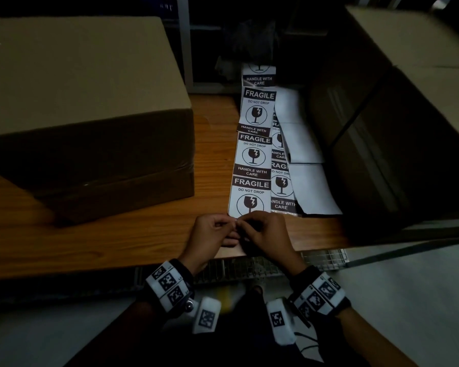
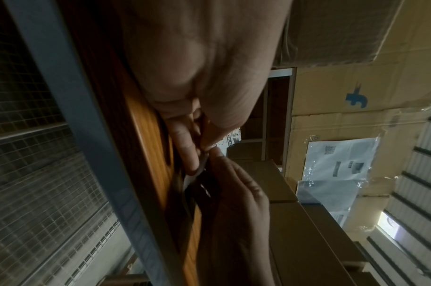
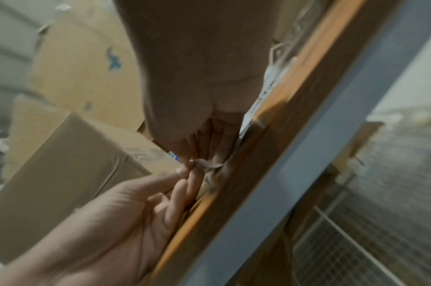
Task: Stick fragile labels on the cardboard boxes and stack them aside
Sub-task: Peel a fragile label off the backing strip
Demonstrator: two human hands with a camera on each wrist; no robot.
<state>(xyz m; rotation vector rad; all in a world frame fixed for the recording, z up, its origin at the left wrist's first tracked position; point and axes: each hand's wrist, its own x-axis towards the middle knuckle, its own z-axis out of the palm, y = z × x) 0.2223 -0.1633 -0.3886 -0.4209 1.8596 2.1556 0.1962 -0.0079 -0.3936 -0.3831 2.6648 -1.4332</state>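
A strip of black-and-white FRAGILE labels runs down the wooden table toward me. A second strip lies partly under it on the right. My left hand and right hand meet at the near end of the strip. Both pinch the corner of the nearest label between thumb and fingertips. The wrist views show the same thin label corner held between the two hands, with the left hand against the right hand. A big plain cardboard box stands left on the table.
Another cardboard box stands at the right, close to the labels. White backing sheets lie beside the strips. A dark label dispenser sits at the back. A wire mesh shelf shows below the table's near edge. More boxes are stacked around.
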